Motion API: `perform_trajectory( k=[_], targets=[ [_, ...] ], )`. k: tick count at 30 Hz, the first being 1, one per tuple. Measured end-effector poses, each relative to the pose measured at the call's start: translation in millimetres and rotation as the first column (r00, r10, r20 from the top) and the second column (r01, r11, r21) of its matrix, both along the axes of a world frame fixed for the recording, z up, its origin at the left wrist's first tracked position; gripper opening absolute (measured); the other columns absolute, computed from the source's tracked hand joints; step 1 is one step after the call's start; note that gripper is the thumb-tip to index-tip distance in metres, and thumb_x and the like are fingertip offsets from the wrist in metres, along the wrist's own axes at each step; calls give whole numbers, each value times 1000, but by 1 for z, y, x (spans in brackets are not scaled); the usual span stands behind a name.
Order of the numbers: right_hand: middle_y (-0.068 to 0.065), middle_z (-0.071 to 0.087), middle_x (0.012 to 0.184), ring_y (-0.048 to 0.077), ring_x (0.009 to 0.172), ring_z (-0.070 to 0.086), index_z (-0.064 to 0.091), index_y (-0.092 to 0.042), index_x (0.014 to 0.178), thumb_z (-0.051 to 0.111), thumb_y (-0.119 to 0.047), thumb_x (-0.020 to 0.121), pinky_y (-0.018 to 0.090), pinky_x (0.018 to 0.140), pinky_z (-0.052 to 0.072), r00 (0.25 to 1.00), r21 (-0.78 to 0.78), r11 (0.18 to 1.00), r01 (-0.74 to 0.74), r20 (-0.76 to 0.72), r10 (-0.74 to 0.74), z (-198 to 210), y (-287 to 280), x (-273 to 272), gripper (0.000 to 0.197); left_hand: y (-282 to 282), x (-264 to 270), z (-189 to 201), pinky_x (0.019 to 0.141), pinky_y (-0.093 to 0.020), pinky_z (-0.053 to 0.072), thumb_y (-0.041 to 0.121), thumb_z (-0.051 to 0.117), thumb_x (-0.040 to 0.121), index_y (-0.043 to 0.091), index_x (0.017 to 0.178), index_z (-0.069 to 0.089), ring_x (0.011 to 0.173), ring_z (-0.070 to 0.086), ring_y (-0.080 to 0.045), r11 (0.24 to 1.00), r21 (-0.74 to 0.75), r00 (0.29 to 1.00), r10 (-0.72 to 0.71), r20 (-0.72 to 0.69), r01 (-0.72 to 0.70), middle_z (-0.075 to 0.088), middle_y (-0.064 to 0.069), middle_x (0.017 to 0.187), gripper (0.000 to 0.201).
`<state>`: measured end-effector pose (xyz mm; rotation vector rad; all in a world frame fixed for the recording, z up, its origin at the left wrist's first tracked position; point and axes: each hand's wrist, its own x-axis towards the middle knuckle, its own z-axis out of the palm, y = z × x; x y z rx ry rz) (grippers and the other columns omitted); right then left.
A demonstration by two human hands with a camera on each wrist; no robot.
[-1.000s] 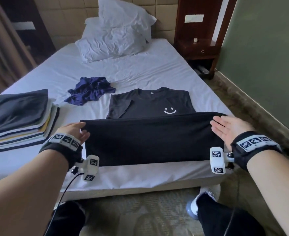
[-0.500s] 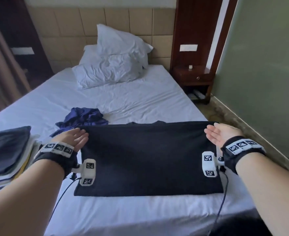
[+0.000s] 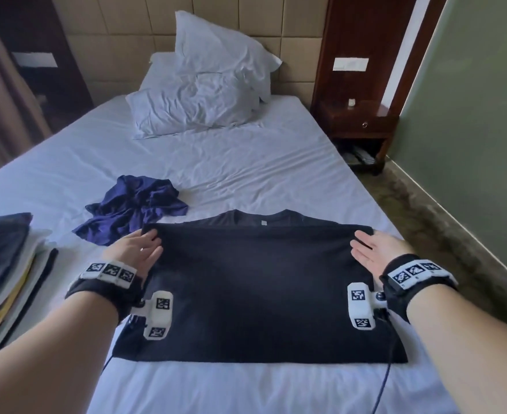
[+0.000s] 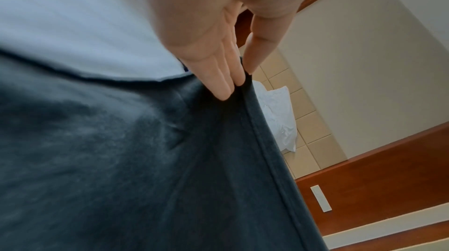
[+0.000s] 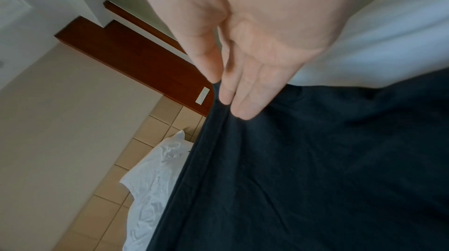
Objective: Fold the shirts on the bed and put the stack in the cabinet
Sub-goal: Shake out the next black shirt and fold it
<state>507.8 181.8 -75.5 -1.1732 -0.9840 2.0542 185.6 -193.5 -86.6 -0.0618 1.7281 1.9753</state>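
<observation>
Head view: both hands' fingers (image 3: 144,245) pinch the black shirt's (image 3: 258,294) folded-over far corners.

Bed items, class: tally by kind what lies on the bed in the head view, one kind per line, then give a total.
Pillows: 2
Black shirt being folded: 1
Crumpled blue shirt: 1
Stack of folded shirts: 1 (the number of shirts in it cannot be told)
Total: 5
</observation>
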Motion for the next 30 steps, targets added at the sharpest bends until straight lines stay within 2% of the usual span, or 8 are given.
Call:
perform_trajectory(
  k=[2,6,9,12,14,21,26,30],
  targets=[
    [13,49,149,29,118,52,45,-9,139,31,-11,108,39,104,42,1000,-6,1000,12,19,-12,-5,4,-8,34,11,-11,-11,120,-45,35,-1,40,103,9,128,54,145,40,-36,1000,16,1000,0,-8,0,39,-22,158,30],
    [10,49,147,27,123,50,30,-10,154,23,-10,108,39,108,40,1000,-22,1000,22,23,-22,-17,28,-26,47,33,-37,-22,120,-43,35,-2,38,102,19,104,56,146,40,-34,999,43,999,-20,27,19,39,-21,158,27],
    [12,50,146,28,124,51,33,-9,152,29,-10,108,40,101,45,999,0,1000,15,36,-15,-19,45,-47,45,52,-54,-20,117,-40,38,1,53,81,20,102,56,146,40,-31,996,79,999,-31,43,27,40,-19,158,28],
    [11,56,135,29,124,55,51,-5,124,41,-8,105,36,86,53,996,17,1000,4,88,-6,-17,59,-68,22,64,-83,-31,106,-38,43,-10,42,90,16,109,55,145,41,-34,989,144,999,23,46,-29,58,-16,139,35],
    [11,59,134,28,125,58,55,-8,104,48,-7,102,37,92,51,991,18,1000,0,131,-2,-20,70,-81,7,72,-97,-39,103,-39,44,-10,28,100,14,113,54,141,45,-36,981,181,997,59,52,-67,61,-14,126,38],
    [9,65,131,24,119,63,58,-13,93,55,-8,98,35,98,48,979,100,995,-16,204,-5,-30,101,-109,8,106,-114,-30,112,-38,41,-13,32,99,11,116,52,125,51,-28,986,162,999,30,41,-37,51,-12,136,35],
    [12,62,135,23,125,60,62,-7,105,53,-7,98,32,101,47,972,65,998,6,233,-21,-38,107,-127,12,113,-136,-54,96,-35,51,-8,37,101,20,107,56,122,60,-26,983,169,993,50,108,-68,63,-7,123,34],
    [10,64,131,23,113,63,57,-20,140,63,-6,86,30,93,47,930,297,954,-43,362,-71,-36,94,-131,56,111,-129,-51,85,-31,58,5,46,104,26,98,61,87,70,-17,985,139,994,98,54,-105,70,-2,97,28]
  ],
)
